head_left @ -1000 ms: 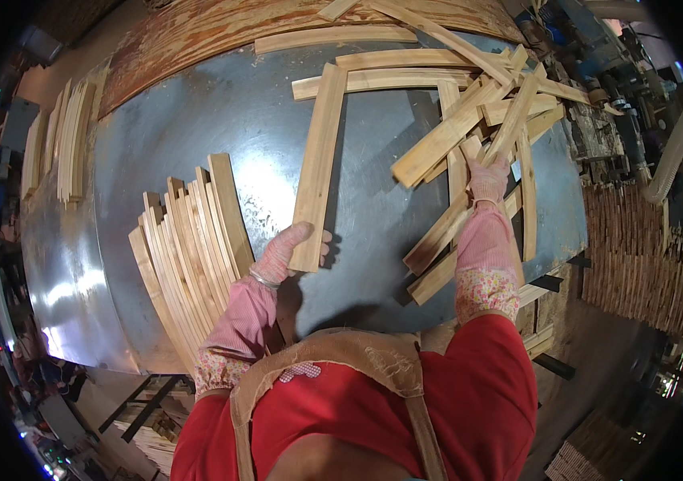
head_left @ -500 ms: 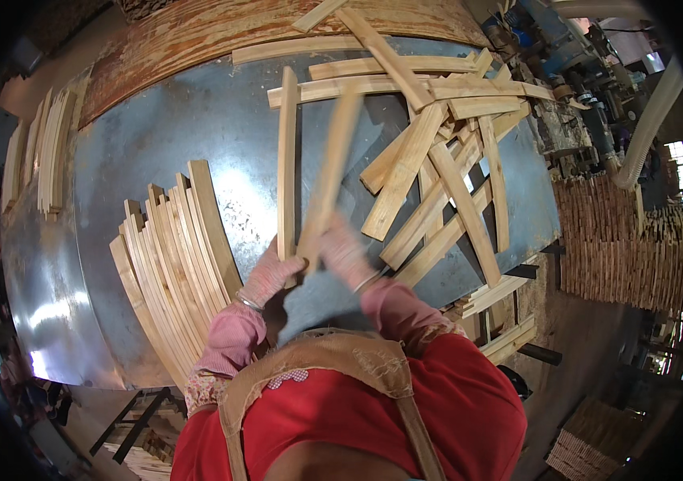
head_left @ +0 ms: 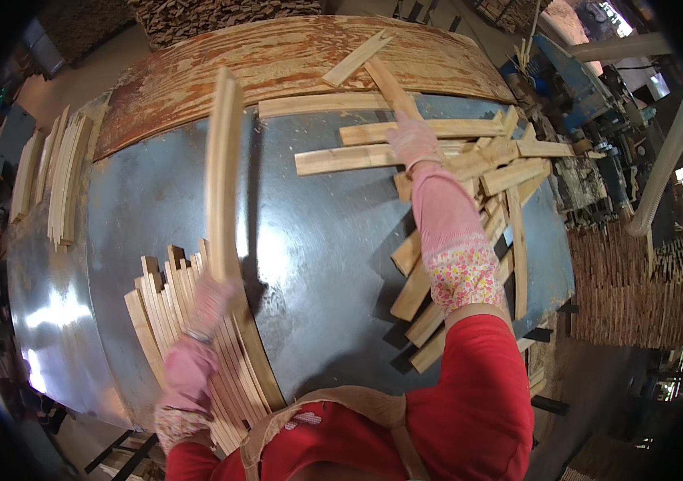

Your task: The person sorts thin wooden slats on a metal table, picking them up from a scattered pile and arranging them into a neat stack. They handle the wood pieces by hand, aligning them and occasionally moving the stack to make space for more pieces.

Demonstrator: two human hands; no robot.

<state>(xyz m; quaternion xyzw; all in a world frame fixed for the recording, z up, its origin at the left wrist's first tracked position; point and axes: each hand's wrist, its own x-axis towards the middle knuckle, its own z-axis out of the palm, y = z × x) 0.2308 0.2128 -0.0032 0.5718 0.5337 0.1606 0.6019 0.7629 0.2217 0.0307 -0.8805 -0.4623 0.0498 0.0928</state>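
My gloved left hand [head_left: 215, 303] is closed around wooden strips [head_left: 223, 172], seemingly two held together, slightly blurred. They tilt up over the far end of a row of wooden strips [head_left: 167, 298] lying side by side at the left. Across the table my right arm stretches to a loose, crisscrossed pile of wooden strips [head_left: 411, 293]. There my gloved right hand [head_left: 415, 144] has its fingers around the near end of a slanting wooden strip [head_left: 388, 80]; its fingertips are partly hidden.
Under the strips is a metal-topped table [head_left: 317, 232], with a worn wooden board [head_left: 197, 104] along its far edge. More strips [head_left: 69, 180] lie at the far left. Stacked wood [head_left: 622, 284] and machinery with a pale hose [head_left: 666, 160] stand at the right.
The two strips held near my body have moved left, now together in my left hand above the row. My right hand has let go and reached far right to another strip.
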